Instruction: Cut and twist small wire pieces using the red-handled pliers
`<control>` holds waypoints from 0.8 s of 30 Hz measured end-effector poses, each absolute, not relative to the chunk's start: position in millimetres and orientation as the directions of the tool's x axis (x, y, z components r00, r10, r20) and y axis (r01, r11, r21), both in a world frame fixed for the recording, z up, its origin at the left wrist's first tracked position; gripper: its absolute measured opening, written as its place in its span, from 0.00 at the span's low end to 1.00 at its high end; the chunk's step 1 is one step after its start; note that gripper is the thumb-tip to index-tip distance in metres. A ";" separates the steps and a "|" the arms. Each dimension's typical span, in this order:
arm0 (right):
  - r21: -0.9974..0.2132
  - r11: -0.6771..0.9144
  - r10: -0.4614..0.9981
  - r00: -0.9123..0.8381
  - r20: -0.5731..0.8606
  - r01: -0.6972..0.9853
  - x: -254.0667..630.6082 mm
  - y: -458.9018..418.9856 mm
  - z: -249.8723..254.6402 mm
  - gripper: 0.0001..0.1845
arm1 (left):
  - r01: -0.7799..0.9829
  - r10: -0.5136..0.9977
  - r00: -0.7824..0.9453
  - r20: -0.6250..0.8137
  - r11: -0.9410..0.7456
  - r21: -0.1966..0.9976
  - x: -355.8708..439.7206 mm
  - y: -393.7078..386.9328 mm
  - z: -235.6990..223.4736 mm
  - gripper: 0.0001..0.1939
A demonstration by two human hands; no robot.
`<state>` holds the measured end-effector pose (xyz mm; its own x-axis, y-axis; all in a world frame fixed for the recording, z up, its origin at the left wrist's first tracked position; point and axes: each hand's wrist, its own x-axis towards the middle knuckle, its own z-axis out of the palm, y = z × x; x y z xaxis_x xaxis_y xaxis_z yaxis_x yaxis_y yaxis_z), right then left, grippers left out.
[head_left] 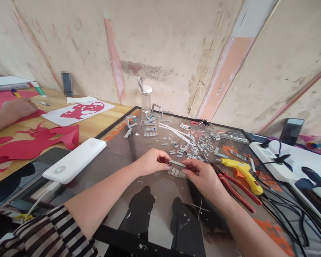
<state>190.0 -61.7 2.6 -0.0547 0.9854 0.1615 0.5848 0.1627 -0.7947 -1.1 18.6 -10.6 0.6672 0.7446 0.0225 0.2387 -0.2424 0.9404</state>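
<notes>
Near the middle of a dark glass tabletop (117,153), my left hand (153,161) pinches the left end of a small grey strip piece (177,164). The right end of it is between the thumb and fingers of my right hand (203,175). Just below the strip a row of flat grey segments (177,172) shows, close to both thumbs; I cannot tell whether they are joined to it. Beyond my hands lies a pile of small grey pieces (200,146). Several bent grey shapes (149,123) stand at the back left.
A yellow glue gun (243,173) and red-handled pliers (237,191) lie right of my right hand. Further right are a white power strip (273,162) and black cables. At left are a white power bank (76,160), red cutouts (34,142) and another person's hand (18,109). A lidded jar (146,98) stands behind.
</notes>
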 end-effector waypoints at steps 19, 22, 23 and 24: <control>-0.484 0.176 0.983 -0.131 0.126 0.857 190.8 -60.3 -3.4 0.04 | 0.265 0.757 0.653 0.023 -0.257 0.930 0.4 19.6 -15.3 0.08; -0.467 0.192 0.980 -0.140 0.143 0.863 190.2 -59.5 -4.2 0.02 | 0.269 0.758 0.652 0.019 -0.255 0.929 -0.2 19.5 -16.4 0.09; -0.463 0.192 0.980 -0.140 0.144 0.866 190.2 -59.3 -4.7 0.01 | 0.271 0.758 0.652 0.020 -0.257 0.928 -0.4 19.6 -16.9 0.09; -0.459 0.189 0.980 -0.138 0.143 0.868 190.2 -59.2 -5.2 0.01 | 0.273 0.758 0.652 0.020 -0.260 0.926 -0.6 19.9 -17.5 0.09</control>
